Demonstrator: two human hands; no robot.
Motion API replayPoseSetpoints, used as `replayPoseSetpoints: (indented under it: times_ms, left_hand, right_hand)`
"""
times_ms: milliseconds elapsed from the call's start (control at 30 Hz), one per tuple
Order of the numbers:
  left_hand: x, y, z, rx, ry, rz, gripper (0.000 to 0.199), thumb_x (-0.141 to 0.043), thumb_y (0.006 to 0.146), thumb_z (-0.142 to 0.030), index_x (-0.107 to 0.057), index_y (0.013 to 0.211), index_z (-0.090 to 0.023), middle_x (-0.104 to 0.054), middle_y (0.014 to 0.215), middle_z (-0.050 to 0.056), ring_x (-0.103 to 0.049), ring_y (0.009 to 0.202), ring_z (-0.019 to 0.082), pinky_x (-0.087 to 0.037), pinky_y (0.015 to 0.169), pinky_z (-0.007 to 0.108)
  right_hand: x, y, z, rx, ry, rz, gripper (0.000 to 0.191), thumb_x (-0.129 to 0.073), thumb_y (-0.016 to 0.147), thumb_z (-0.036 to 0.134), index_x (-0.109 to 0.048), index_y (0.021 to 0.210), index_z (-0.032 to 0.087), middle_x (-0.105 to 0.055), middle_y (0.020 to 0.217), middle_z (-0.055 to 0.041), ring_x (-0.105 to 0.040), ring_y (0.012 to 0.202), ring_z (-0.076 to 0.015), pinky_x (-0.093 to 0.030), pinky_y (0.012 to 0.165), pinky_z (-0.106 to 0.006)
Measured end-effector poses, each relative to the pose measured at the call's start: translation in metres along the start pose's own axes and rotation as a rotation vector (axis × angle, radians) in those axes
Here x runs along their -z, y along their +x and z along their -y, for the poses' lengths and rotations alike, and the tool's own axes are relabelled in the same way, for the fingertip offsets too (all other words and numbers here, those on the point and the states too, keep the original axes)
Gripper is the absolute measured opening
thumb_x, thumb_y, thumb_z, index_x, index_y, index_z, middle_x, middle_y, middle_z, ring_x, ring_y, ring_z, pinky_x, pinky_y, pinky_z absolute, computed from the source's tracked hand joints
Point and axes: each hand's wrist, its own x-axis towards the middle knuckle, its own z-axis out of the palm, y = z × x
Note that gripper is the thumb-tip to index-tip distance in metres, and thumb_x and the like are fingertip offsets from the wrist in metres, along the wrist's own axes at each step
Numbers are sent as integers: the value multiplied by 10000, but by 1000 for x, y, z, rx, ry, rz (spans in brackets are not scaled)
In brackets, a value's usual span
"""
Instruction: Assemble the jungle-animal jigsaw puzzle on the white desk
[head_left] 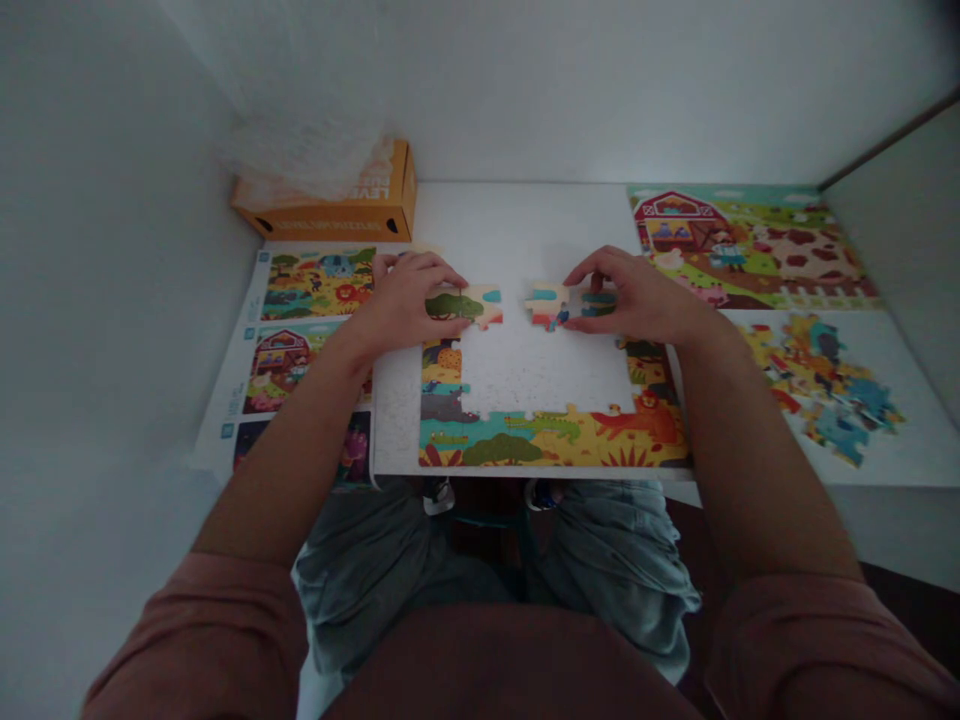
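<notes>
Left hand (412,297): pinched tree piece (481,300) | Right hand (628,298): pinched blue-patched piece (547,304) | Place: far side of puzzle border (559,440), whose bottom strip lay along the surface's (540,372) near edge | Risk: uneven sideways pressure could have sprung joints or nudged the border overboard

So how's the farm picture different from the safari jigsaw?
The farm picture looks filled in; the safari jigsaw has an open middle. The farm picture shows a barn and a cow; the safari jigsaw, a lion and a crocodile. The farm picture lies farther back; the safari jigsaw lies closer. Both show animals.
</notes>
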Motion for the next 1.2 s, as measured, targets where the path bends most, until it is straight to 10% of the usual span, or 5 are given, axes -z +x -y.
replayPoseSetpoints:
  times_ms: [900,1200]
  left_hand:
    - [-1,-1,14,80,-103,25,405,-457,618,-496,-475,939,-249,-432,961,-17,-409,737,131,-310,622,262]
    - [-12,4,7,-141,-78,-70,341,-459,682,-392,-456,988,-242,-388,932,22,-367,853,163,-289,719,303]
  right_hand:
    - [-17,16,14,53,-10,48,345,-535,576,437,-463,905,362,-495,857,-11,-446,737,-243,-320,581,-408]
    - [-18,16,12,72,-63,29,347,-514,600,440,-459,937,377,-463,867,-15,-440,733,-231,-315,615,-397]
